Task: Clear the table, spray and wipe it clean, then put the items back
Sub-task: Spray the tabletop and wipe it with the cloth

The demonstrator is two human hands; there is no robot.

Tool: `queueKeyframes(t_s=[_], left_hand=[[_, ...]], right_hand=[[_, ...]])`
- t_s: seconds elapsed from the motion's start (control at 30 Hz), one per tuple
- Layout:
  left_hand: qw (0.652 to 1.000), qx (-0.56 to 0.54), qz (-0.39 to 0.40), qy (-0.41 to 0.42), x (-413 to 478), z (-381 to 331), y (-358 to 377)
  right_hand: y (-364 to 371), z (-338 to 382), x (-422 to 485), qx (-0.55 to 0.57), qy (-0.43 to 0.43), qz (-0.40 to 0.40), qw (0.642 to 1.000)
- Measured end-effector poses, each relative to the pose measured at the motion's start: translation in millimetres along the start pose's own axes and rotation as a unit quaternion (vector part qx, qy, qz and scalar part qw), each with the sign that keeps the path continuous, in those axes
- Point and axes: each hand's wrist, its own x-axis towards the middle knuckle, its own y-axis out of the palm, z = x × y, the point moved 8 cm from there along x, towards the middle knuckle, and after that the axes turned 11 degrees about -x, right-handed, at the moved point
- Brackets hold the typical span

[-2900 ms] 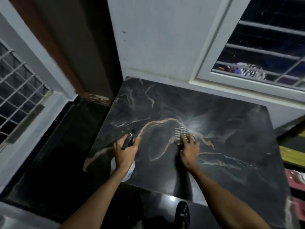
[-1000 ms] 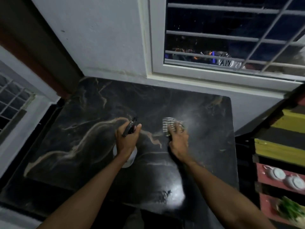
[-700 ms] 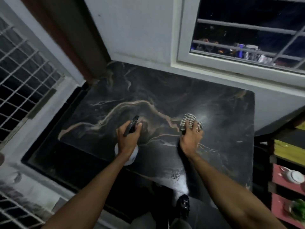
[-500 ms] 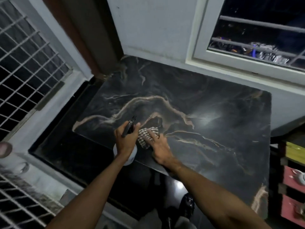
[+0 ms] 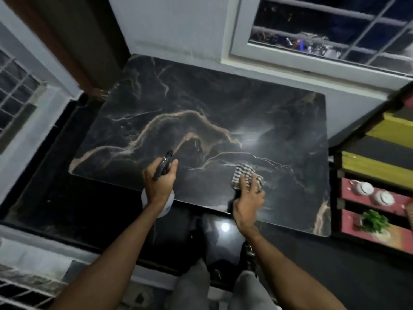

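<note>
Dark rectangular marble-patterned tabletop (image 5: 201,104) fills centre frame, its far edge against the white wall. Left hand (image 5: 159,185) grips a white spray bottle with black trigger head (image 5: 164,167) at the near edge. Right hand (image 5: 248,202), fingers spread, presses a checked black-and-white cloth (image 5: 242,173) flat just inside the near edge, lower right of centre. The upper surface is bare.

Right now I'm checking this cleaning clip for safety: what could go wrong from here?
The left hand holds the spray bottle at the table's near edge, over the floor; a slip could drop it. The right hand presses the checked cloth close to that same edge, so a stroke toward the body might carry it off. The surface looks glossy, perhaps wet, which may let the hand slide.
</note>
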Motion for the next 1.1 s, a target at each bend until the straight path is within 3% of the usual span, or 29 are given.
queueKeyframes(t_s=[0.1, 0.13, 0.2, 0.27, 0.33, 0.4, 0.5, 0.53, 0.63, 0.67, 0.83, 1.0, 1.1], left_hand=[[0.999, 0.004, 0.041, 0.017, -16, -18, 44], [0.998, 0.009, 0.053, 0.029, -21, -26, 58], [0.996, 0.003, 0.076, 0.043, -35, -38, 86], [0.995, -0.016, 0.094, 0.037, -52, -51, 111], [0.994, -0.025, 0.103, 0.034, -66, -60, 134], [0.992, -0.034, 0.12, 0.033, -83, -67, 157], [0.987, -0.031, 0.146, 0.056, -109, -85, 192], [0.986, -0.03, 0.152, 0.063, -119, -92, 204], [0.984, -0.036, 0.158, 0.07, -142, -112, 235], [0.985, -0.038, 0.157, 0.068, -150, -119, 249], [0.987, -0.045, 0.151, 0.042, -163, -134, 286], [0.989, -0.035, 0.143, 0.03, -153, -140, 311], [0.99, -0.019, 0.135, 0.035, -139, -139, 317]], right_hand=[[19, 39, -34, -0.01, -0.226, 0.038, 0.973], [21, 30, -40, -0.022, -0.263, 0.049, 0.963], [2, -36, -27, -0.025, -0.18, 0.039, 0.983], [-26, -131, -12, 0.0, 0.005, 0.003, 1.0], [-43, -186, -10, 0.024, 0.138, -0.021, 0.99], [-43, -176, -15, 0.023, 0.085, -0.015, 0.996], [-28, -164, -30, -0.011, -0.132, 0.055, 0.99], [-33, -186, -24, -0.008, -0.141, 0.06, 0.988], [-55, -269, 9, 0.026, 0.005, 0.045, 0.999], [-61, -284, 13, 0.023, 0.018, 0.04, 0.999], [-48, -274, 1, 0.023, -0.132, 0.085, 0.987], [-68, -268, 104, 0.036, -0.061, 0.093, 0.993], [-54, -235, 76, 0.057, -0.142, 0.105, 0.983]])
